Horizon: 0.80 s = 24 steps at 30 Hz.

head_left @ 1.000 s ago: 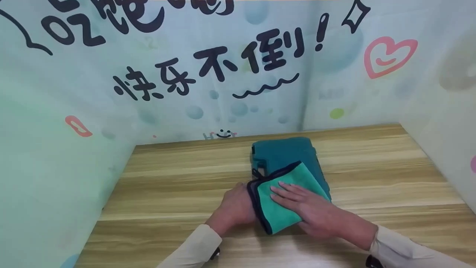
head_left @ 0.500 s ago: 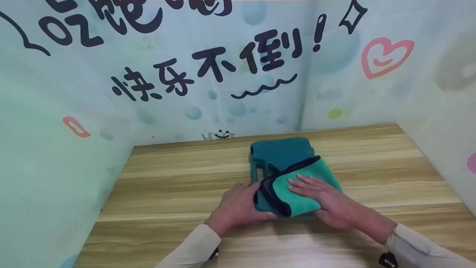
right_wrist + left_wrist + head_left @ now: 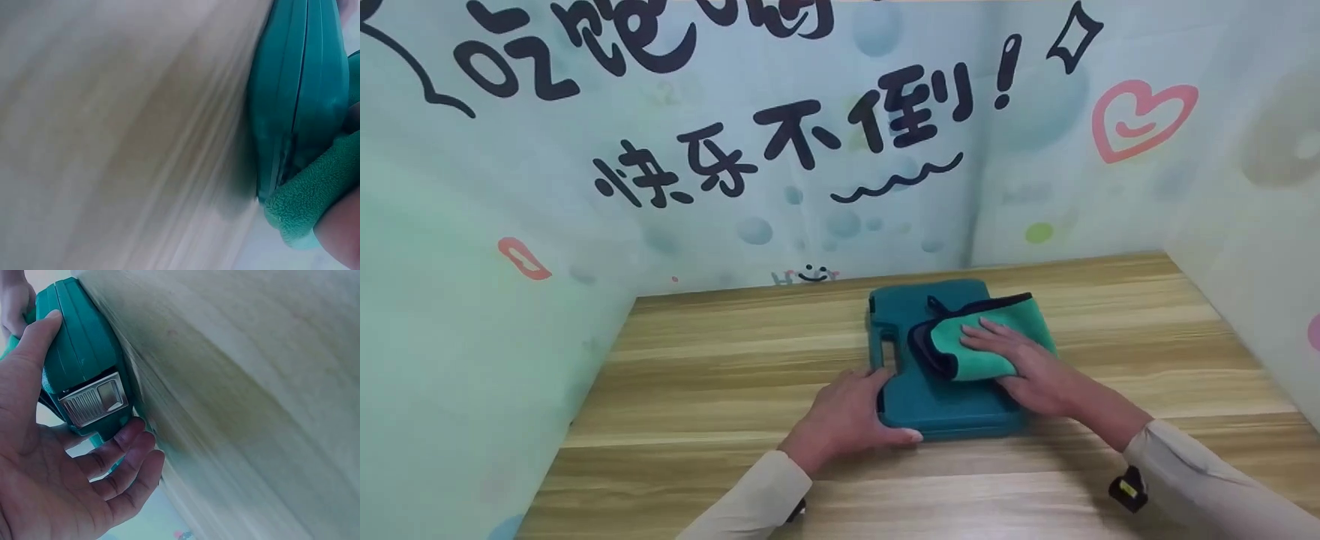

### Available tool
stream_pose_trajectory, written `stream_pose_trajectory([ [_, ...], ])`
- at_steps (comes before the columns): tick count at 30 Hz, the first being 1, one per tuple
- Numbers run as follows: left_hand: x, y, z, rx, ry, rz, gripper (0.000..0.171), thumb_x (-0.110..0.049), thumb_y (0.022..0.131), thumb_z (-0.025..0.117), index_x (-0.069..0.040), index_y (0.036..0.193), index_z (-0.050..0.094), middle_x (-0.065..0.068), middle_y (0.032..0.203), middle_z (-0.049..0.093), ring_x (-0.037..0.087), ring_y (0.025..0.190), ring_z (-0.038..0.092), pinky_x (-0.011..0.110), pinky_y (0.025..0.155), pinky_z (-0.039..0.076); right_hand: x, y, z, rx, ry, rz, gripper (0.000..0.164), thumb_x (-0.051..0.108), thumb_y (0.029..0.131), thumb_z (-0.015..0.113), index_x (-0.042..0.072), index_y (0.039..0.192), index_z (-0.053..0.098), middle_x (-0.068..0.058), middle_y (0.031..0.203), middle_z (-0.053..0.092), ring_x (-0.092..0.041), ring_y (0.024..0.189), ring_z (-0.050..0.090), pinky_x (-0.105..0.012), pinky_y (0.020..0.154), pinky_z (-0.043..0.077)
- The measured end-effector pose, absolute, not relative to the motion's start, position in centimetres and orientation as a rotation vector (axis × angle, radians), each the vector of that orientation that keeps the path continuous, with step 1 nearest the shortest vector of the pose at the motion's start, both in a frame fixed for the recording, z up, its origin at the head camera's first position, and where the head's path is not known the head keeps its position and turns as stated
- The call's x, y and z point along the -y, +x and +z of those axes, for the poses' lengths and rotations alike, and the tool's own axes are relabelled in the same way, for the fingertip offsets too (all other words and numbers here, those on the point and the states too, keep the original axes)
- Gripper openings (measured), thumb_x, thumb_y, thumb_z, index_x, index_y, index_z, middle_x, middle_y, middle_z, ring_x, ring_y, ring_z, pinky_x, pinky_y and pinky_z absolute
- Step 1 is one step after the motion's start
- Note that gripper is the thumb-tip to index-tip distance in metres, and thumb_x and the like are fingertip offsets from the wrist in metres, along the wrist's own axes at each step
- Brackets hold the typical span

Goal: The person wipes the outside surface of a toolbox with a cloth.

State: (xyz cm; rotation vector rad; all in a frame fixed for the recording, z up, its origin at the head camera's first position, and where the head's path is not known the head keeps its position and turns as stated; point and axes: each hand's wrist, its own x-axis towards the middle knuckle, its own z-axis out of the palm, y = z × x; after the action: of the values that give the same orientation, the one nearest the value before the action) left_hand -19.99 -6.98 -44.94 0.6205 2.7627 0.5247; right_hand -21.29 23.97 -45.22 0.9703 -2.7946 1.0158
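My right hand (image 3: pixel 1039 379): fingers straight, flat on green cloth (image 3: pixel 981 364) atop teal case (image 3: pixel 952 409), right side. Left hand (image 3: pixel 847 412) grips near-left corner. Case's long axis points away from me.

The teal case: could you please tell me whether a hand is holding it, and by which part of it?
The left hand holds the teal case by its near left corner; the right hand rests on the green cloth.

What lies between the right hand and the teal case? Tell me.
A green cloth, lying on the teal case under the right hand; the head view shows it.
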Motion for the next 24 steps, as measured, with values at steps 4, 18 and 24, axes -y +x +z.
stream_pose_trajectory([
  [4,6.8,-20.2,-44.7,-2.749,0.618,0.458,0.117,-0.088,0.068,0.064,-0.019,0.159,0.037,0.012,0.154,0.045,0.033,0.135,0.043,0.054,0.107,0.038,-24.5,-22.1,-45.3,2.775,0.967,1.074,0.058,-0.01,0.096,0.049,0.002,0.153,0.044,-0.013,0.16,0.037,-0.041,0.15,0.016,-0.067,0.112,0.015],
  [18,2.6,-21.3,-38.7,-2.667,0.587,0.216,0.115,-0.075,0.077,0.071,-0.031,0.165,0.012,0.01,0.169,0.009,0.038,0.152,0.011,0.054,0.115,0.024,-26.3,-25.2,-45.0,2.714,0.69,1.492,0.056,0.006,0.107,0.045,0.002,0.16,0.026,-0.025,0.154,0.036,-0.042,0.135,0.036,-0.066,0.109,0.025],
  [24,-0.5,-22.5,-39.5,-2.588,0.713,0.126,0.111,-0.077,0.076,0.07,-0.04,0.164,0.012,0.005,0.17,-0.006,0.041,0.151,-0.007,0.061,0.115,0.016,-25.8,-26.6,-44.0,2.764,0.388,1.757,0.052,0.018,0.109,0.04,-0.009,0.151,0.028,-0.029,0.144,0.042,-0.043,0.129,0.04,-0.066,0.109,0.026],
])
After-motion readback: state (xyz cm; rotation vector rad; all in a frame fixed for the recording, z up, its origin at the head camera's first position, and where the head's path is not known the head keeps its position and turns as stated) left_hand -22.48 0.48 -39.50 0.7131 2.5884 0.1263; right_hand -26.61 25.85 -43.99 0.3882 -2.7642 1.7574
